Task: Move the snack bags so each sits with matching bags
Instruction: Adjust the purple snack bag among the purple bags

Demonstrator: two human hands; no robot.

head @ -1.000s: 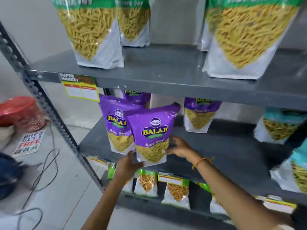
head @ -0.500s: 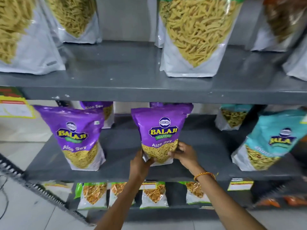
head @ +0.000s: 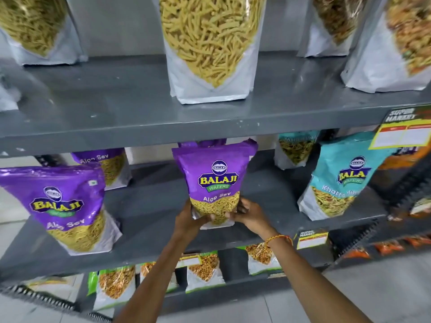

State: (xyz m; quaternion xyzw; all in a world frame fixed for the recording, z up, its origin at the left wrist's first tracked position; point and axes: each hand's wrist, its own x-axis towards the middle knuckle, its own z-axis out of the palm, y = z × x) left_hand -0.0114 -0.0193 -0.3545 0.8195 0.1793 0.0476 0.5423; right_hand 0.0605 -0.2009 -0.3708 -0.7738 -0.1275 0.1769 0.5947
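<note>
Both hands grip the purple foil stand-up pouch of Aloo Sev [head: 213,183] at its bottom corners: left hand [head: 190,219] wrapped round the lower left, right hand [head: 250,216] closed on the lower right, orange thread bracelet [head: 278,238] on that wrist. Pouch is upright at the middle of the grey metal middle shelf [head: 149,220]; can't tell if its base touches the shelf or sits just above it. Judgement: light, crinkly, slick film, brittle loose contents inside, so squeezing the clear window would crush them; the low gusset corners are the stiffest hold, top seal also usable. Matching purple Aloo Sev pouch [head: 63,206] stands well apart to the left at the shelf front, another purple one [head: 109,164] behind it and one behind the held pouch. Teal Khatta Mitha pouch [head: 342,180] stands to the right, well apart. Bare shelf on both sides gives room to slide either way. Headroom is tight: the pouch top is near the front lip of the upper grey shelf [head: 163,136], so a lift risks a snag. Shelf front edge is close to the hands; tipping forward would drop it.
</note>
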